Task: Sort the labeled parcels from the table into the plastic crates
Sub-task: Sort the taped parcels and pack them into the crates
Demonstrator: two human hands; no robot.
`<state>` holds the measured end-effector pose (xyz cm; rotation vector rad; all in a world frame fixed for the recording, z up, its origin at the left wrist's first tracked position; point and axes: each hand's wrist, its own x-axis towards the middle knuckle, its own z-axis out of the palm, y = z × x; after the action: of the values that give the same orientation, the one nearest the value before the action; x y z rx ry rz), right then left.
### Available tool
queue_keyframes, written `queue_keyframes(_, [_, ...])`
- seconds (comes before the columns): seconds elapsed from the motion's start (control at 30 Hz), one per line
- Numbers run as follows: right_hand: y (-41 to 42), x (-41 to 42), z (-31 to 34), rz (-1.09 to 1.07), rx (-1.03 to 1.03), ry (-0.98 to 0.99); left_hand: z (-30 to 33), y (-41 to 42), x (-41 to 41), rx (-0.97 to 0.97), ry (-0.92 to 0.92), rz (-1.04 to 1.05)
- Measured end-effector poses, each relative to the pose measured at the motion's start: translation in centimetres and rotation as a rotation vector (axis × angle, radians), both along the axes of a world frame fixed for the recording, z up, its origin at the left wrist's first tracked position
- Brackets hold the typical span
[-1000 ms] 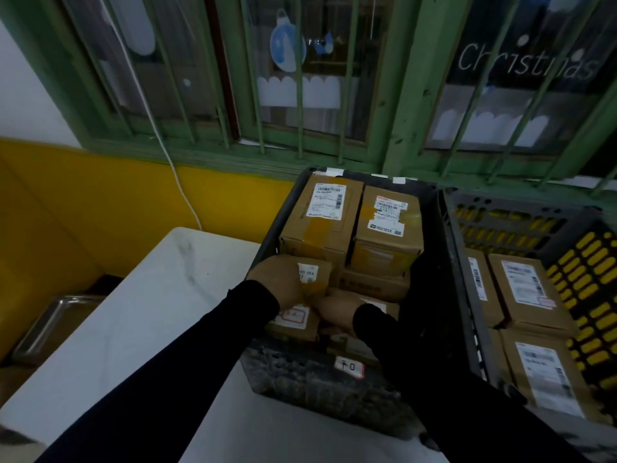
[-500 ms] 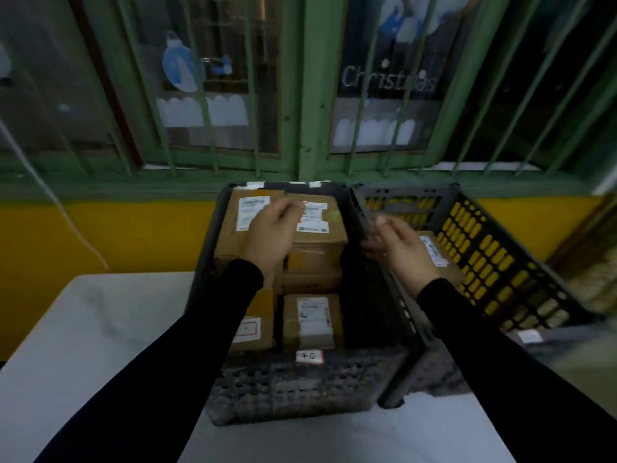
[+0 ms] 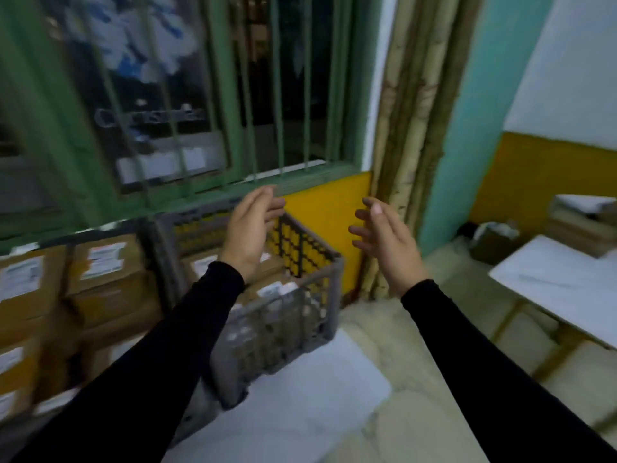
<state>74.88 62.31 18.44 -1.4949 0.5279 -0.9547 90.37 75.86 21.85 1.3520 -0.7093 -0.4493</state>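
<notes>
Both our hands are raised in the air with nothing in them: the left hand [image 3: 248, 233] hangs over the right crate [image 3: 300, 305], the right hand [image 3: 387, 242] well apart from it, out past the crate's right wall, fingers loose and spread. Labeled parcels [image 3: 103, 262] fill the left crate [image 3: 157, 248] in stacked layers, and more lie in the right crate. The bare part of the table [image 3: 300, 406] shows no parcel, so we judge the sorting nearly or wholly done, though blur hides much. The table edge falls off just right of the crate; beyond is open floor, then a second table [image 3: 551, 282] well apart.
</notes>
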Motion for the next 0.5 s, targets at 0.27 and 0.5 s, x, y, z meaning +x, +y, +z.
queue_keyframes(0.27, [-14.0,-25.3,-0.6,-0.360,0.003,0.049,-0.2,-19.5,-22.3,-0.063,0.028,-0.304])
queue_keyframes(0.5, [-23.1,-42.5,-0.4,-0.646,0.056,0.015,-0.5,-35.4,-37.5,-0.109,0.053,-0.513])
